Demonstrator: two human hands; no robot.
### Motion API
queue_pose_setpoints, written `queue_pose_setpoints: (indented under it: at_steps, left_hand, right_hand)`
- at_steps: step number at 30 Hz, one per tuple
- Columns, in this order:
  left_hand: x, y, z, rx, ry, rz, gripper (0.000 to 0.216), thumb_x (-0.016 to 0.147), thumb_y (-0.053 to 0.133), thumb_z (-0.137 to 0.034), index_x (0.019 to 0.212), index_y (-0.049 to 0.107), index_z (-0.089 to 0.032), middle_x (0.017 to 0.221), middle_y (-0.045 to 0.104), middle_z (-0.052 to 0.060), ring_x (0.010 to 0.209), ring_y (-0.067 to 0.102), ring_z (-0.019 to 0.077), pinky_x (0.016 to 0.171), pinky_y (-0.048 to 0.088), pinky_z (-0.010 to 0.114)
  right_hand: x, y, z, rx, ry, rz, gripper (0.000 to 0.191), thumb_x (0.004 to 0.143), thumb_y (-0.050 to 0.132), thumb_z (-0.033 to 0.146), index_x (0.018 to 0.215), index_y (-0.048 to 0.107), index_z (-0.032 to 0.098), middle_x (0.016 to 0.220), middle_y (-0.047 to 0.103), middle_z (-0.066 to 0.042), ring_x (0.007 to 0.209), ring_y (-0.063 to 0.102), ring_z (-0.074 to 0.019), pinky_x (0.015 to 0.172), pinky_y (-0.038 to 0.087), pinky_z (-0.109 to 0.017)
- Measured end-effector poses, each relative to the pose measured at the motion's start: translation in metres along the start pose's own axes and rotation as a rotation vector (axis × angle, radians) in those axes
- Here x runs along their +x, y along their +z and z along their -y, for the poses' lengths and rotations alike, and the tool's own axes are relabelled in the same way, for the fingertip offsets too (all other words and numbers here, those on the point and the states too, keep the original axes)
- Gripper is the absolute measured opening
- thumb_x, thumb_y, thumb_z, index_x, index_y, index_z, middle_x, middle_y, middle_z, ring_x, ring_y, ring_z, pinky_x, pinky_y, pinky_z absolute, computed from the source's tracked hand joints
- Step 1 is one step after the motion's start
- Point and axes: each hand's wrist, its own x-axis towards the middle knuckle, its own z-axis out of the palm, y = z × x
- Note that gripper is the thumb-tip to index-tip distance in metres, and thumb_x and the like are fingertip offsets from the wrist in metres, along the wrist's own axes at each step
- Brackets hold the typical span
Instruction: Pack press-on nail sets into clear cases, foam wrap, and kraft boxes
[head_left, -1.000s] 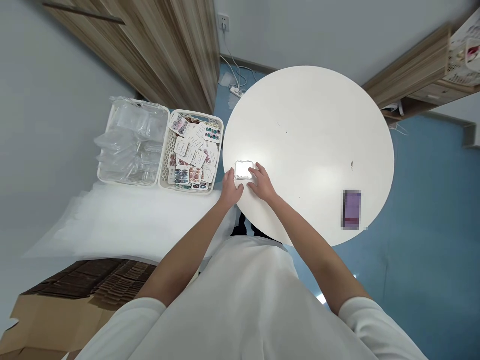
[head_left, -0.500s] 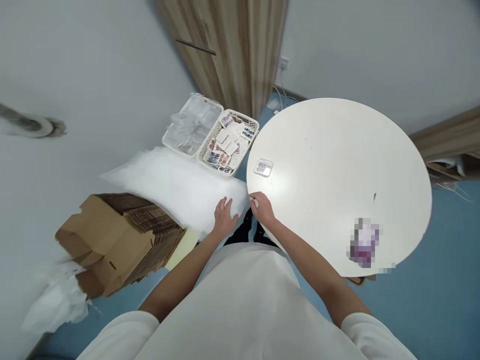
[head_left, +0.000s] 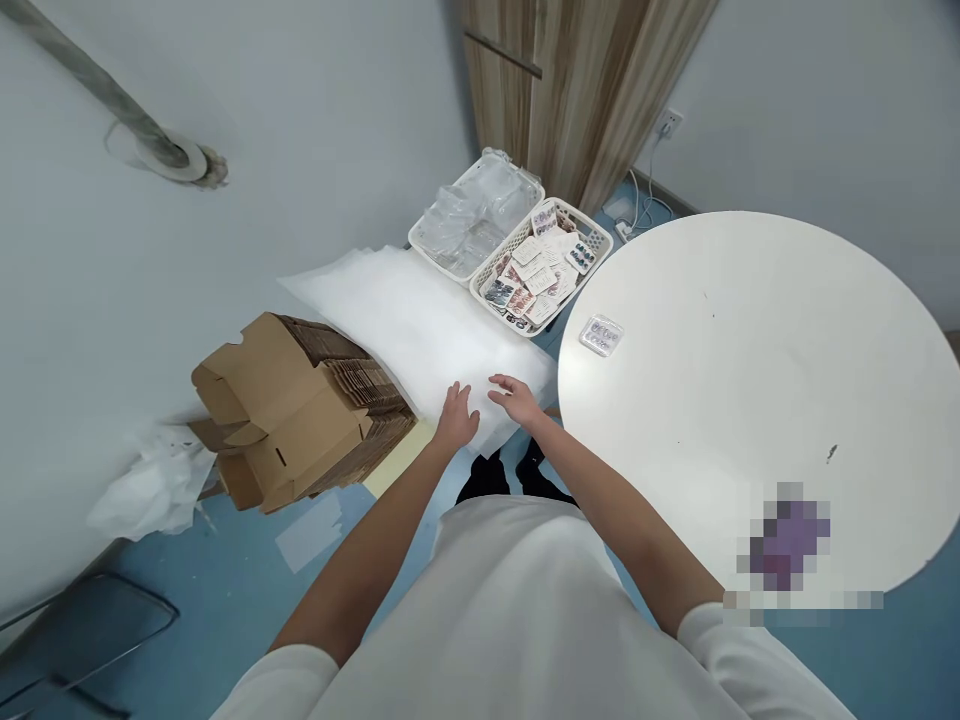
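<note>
My left hand [head_left: 457, 414] lies flat with fingers spread on the near end of a stack of white foam sheets [head_left: 405, 320]. My right hand [head_left: 514, 397] hovers open just to its right, fingers stretched over the same near edge of the stack. Neither hand holds anything. A small clear plastic case [head_left: 601, 335] lies by itself on the left edge of the round white table [head_left: 757, 380], apart from both hands.
Beyond the foam stand a white basket of clear plastic cases [head_left: 475, 215] and a white basket of printed cards [head_left: 541, 267]. Flattened cardboard boxes [head_left: 300, 410] are piled to the left, with crumpled plastic [head_left: 154, 487] on the blue floor. A blurred purple object [head_left: 787, 540] lies on the table.
Both hands left the clear case on the table and moved left onto the foam stack. My view swung left, bringing the cardboard boxes and the wall into sight.
</note>
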Motion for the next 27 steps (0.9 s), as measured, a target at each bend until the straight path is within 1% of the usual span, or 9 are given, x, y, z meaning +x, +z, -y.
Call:
queue_pose_setpoints:
  at_steps: [4, 8, 12, 14, 18, 20, 22, 25, 27]
  left_hand:
    - [0.002, 0.001, 0.013, -0.089, -0.040, 0.015, 0.052, 0.075, 0.051, -0.026, 0.124, 0.037, -0.014, 0.142, 0.019, 0.016, 0.133, 0.012, 0.0295, 0.103, 0.023, 0.048]
    - [0.004, -0.006, 0.019, -0.163, -0.078, 0.074, 0.053, 0.076, 0.052, -0.028, 0.125, 0.037, -0.015, 0.143, 0.014, 0.016, 0.132, 0.017, 0.0276, 0.102, 0.027, 0.044]
    - [0.004, -0.014, 0.021, -0.186, -0.074, 0.113, 0.051, 0.075, 0.054, -0.027, 0.122, 0.039, -0.016, 0.142, 0.017, 0.016, 0.131, 0.021, 0.0272, 0.101, 0.029, 0.043]
    - [0.004, -0.017, 0.021, -0.201, -0.054, 0.092, 0.050, 0.075, 0.053, -0.027, 0.122, 0.040, -0.016, 0.140, 0.021, 0.016, 0.130, 0.023, 0.0265, 0.100, 0.031, 0.042]
    - [0.001, -0.021, 0.018, -0.249, 0.040, -0.030, 0.046, 0.077, 0.052, -0.027, 0.121, 0.040, -0.018, 0.137, 0.025, 0.014, 0.128, 0.027, 0.0248, 0.099, 0.033, 0.041]
    - [0.000, -0.021, 0.014, -0.264, 0.091, -0.087, 0.047, 0.077, 0.052, -0.027, 0.121, 0.039, -0.020, 0.138, 0.023, 0.013, 0.128, 0.025, 0.0252, 0.099, 0.033, 0.042]
    - [-0.001, -0.021, 0.007, -0.262, 0.113, -0.131, 0.050, 0.077, 0.051, -0.028, 0.124, 0.035, -0.020, 0.139, 0.019, 0.014, 0.129, 0.021, 0.0261, 0.100, 0.030, 0.044]
    - [-0.002, -0.017, -0.006, -0.238, 0.114, -0.169, 0.057, 0.078, 0.050, -0.030, 0.129, 0.027, -0.019, 0.141, 0.011, 0.015, 0.132, 0.013, 0.0277, 0.102, 0.024, 0.047]
    - [-0.003, -0.014, -0.016, -0.212, 0.121, -0.180, 0.061, 0.079, 0.049, -0.032, 0.132, 0.022, -0.018, 0.142, 0.006, 0.016, 0.132, 0.008, 0.0285, 0.103, 0.020, 0.048]
  right_hand:
    - [0.023, 0.018, 0.005, -0.018, 0.043, -0.034, 0.036, 0.071, 0.058, 0.035, 0.105, 0.058, 0.024, 0.126, 0.049, -0.005, 0.116, 0.044, -0.0200, 0.089, 0.043, -0.034]
    - [0.039, 0.044, 0.005, -0.044, 0.139, -0.208, 0.045, 0.067, 0.059, 0.032, 0.110, 0.055, 0.021, 0.126, 0.046, -0.008, 0.111, 0.046, -0.0203, 0.084, 0.046, -0.032]
    - [0.046, 0.058, 0.006, -0.031, 0.111, -0.290, 0.042, 0.068, 0.056, 0.028, 0.109, 0.056, 0.020, 0.117, 0.054, -0.007, 0.103, 0.051, -0.0181, 0.082, 0.046, -0.032]
    - [0.046, 0.058, 0.009, -0.069, 0.065, -0.316, 0.036, 0.070, 0.053, 0.026, 0.104, 0.058, 0.020, 0.111, 0.057, -0.006, 0.096, 0.053, -0.0172, 0.082, 0.046, -0.033]
    - [0.040, 0.049, 0.022, -0.193, -0.060, -0.390, 0.026, 0.073, 0.047, 0.024, 0.094, 0.063, 0.021, 0.101, 0.061, -0.004, 0.080, 0.056, -0.0149, 0.079, 0.047, -0.034]
    - [0.033, 0.043, 0.031, -0.255, -0.134, -0.428, 0.025, 0.075, 0.045, 0.022, 0.092, 0.064, 0.022, 0.096, 0.061, -0.004, 0.078, 0.057, -0.0151, 0.079, 0.047, -0.034]
    - [0.025, 0.037, 0.040, -0.324, -0.233, -0.437, 0.028, 0.076, 0.042, 0.019, 0.093, 0.063, 0.022, 0.094, 0.061, -0.004, 0.082, 0.057, -0.0160, 0.079, 0.047, -0.034]
    - [0.008, 0.026, 0.051, -0.425, -0.362, -0.418, 0.038, 0.077, 0.036, 0.013, 0.104, 0.060, 0.024, 0.105, 0.057, -0.006, 0.090, 0.056, -0.0167, 0.080, 0.046, -0.034]
    - [-0.005, 0.016, 0.055, -0.471, -0.385, -0.411, 0.043, 0.077, 0.034, 0.010, 0.110, 0.057, 0.025, 0.117, 0.051, -0.006, 0.092, 0.055, -0.0170, 0.078, 0.047, -0.034]
